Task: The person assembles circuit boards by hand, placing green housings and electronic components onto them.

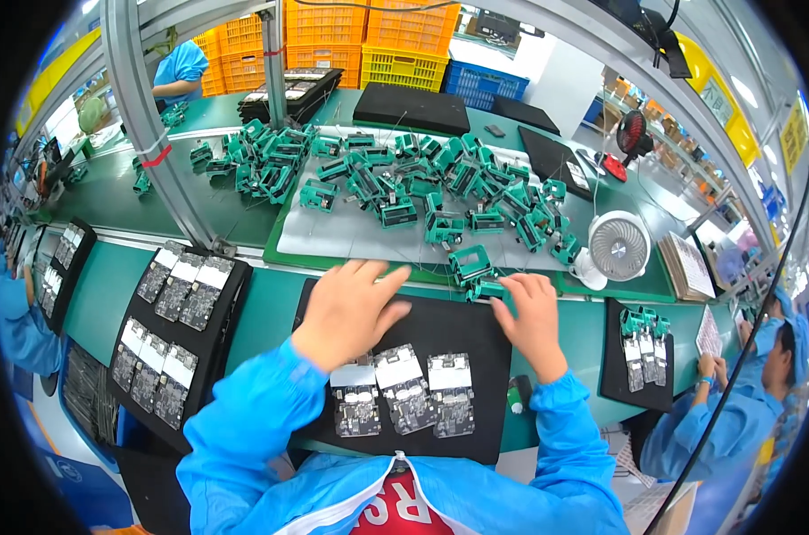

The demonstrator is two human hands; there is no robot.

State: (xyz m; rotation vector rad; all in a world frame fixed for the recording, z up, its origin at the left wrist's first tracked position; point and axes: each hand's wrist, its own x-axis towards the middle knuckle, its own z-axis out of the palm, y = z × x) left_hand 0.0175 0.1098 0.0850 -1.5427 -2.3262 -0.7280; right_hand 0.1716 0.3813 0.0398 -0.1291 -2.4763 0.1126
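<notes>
My left hand (349,312) hovers with spread fingers over the far left part of a black foam mat (489,392), holding nothing. My right hand (534,323) is at the mat's far right edge, thumb and fingers apart. Its fingertips are beside the right end of a green plastic frame (485,291); whether they touch it cannot be made out. Another green frame (470,263) lies just beyond. On the mat are three circuit boards with white patches: a left board (357,410), partly under my left hand, a middle board (407,397) and a right board (451,401).
Many green frames with thin wires heap on a pale sheet (306,234) beyond the mat. Board-laden black foam (229,343) lies left. A white fan (617,248) and a metal post (150,134) stand near the heap. A co-worker (721,428) sits at right.
</notes>
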